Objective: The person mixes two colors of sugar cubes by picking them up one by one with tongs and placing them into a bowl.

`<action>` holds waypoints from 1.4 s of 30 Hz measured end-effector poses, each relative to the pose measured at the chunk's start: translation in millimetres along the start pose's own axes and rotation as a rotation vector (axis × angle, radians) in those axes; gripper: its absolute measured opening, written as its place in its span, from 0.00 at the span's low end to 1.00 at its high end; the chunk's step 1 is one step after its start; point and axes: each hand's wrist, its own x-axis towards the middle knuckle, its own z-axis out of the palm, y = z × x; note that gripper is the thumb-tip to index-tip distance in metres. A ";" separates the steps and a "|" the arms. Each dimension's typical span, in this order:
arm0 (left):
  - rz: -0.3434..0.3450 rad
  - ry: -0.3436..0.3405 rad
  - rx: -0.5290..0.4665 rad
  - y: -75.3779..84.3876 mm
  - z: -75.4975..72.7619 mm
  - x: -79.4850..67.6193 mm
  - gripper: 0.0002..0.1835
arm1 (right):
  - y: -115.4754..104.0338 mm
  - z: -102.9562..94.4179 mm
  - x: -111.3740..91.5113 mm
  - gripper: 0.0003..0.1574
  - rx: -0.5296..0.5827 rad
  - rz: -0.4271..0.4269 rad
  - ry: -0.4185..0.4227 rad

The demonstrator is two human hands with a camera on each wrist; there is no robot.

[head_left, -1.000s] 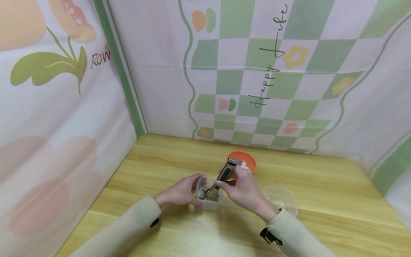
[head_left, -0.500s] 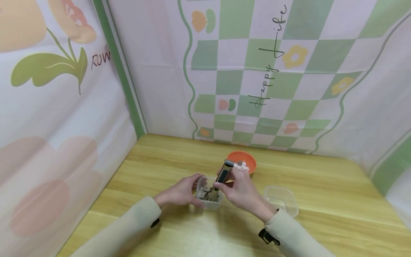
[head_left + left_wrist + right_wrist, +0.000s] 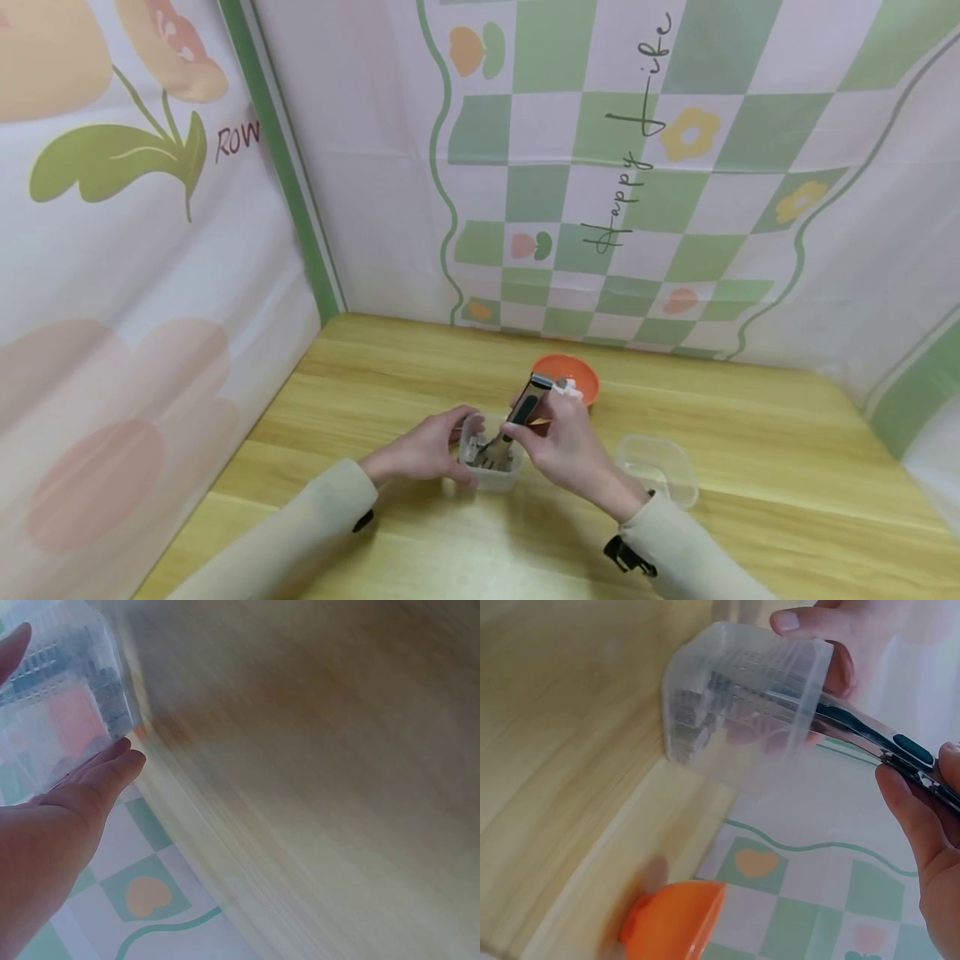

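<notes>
Thumb and fingers of my left hand (image 3: 420, 446) hold a small clear plastic container (image 3: 495, 481) from its left side; it stands on the table. My right hand (image 3: 566, 442) grips a pair of metal tongs (image 3: 525, 407) with black handle pads. They slant down into the container, with their slotted ends among greyish pieces at the bottom, too unclear to name. In the right wrist view, both arms of the tongs (image 3: 855, 731) pass through the container's mouth. The left wrist view shows my left fingers (image 3: 105, 776) along the container's wall.
Behind my right hand stands an orange bowl (image 3: 551, 367) with white and brownish pieces (image 3: 570, 389) in it, partly hidden. A clear lid or shallow tray (image 3: 663, 462) lies to the right, near my right wrist. Printed cloth walls (image 3: 375, 208) border the wooden table (image 3: 420, 542).
The tongs tilt slightly back and forth, their ends shifting a little inside the container. My left hand and the container stay in place.
</notes>
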 end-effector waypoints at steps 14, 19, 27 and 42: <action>0.001 0.003 -0.032 0.6 -1.9 -0.4 0.50 | -10.9 -25.1 10.4 0.20 0.036 -0.107 0.114; -0.012 0.004 -0.034 0.5 -1.6 -1.1 0.50 | -17.0 -41.5 17.6 0.17 -0.026 -0.093 0.184; -0.018 0.005 -0.016 -0.3 -0.4 -0.7 0.49 | -15.7 -70.7 27.4 0.19 -0.112 -0.063 0.290; -0.016 0.005 -0.015 -0.4 0.5 0.9 0.49 | 23.4 -94.2 38.5 0.16 -0.311 0.000 0.342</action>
